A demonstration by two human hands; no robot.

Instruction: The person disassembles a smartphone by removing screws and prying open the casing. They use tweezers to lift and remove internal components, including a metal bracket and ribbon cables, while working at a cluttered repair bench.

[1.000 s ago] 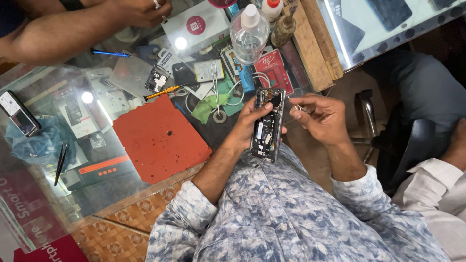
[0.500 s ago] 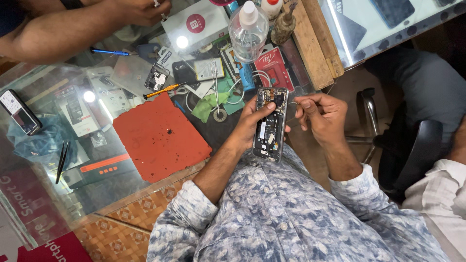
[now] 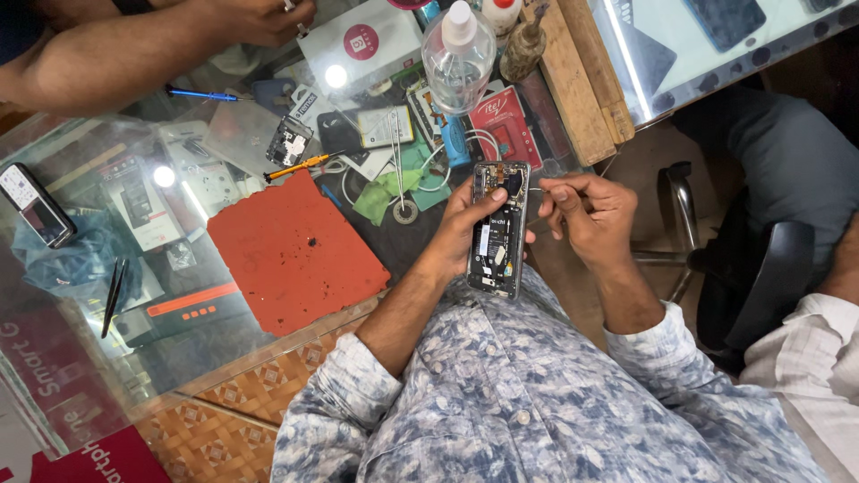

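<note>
Landmark: the orange mat (image 3: 291, 250) on the glass worktop (image 3: 107, 161). Just right of the mat, off the worktop edge & over the lap, the left hand (image 3: 461, 234) holds an opened phone (image 3: 497, 228), back cover off, board & battery showing. Left grip: fingers wrapped round the phone's edges, thumb across its side, pressed on it. Phone's long axis runs roughly away from the body toward the worktop, top end w/ camera area pointing at the clutter beyond the mat, face w/ the insides up to the camera. Right hand (image 3: 591, 210), further right of the phone, has fingers pinched together on a thin tool (image 3: 535, 189) whose tip reaches the phone's upper end; tool too small to tell its kind. Containers: 1 clear plastic bottle (image 3: 458, 54) w/ white cap, beyond the mat to the upper right, holds clear liquid. 1 white box (image 3: 358, 45) w/ a red dot lies left of the bottle, shut, contents not visible. Another person's arm (image 3: 134, 45) reaches in beyond the mat. A small keypad phone (image 3: 34, 204) lies far left of the mat.
</note>
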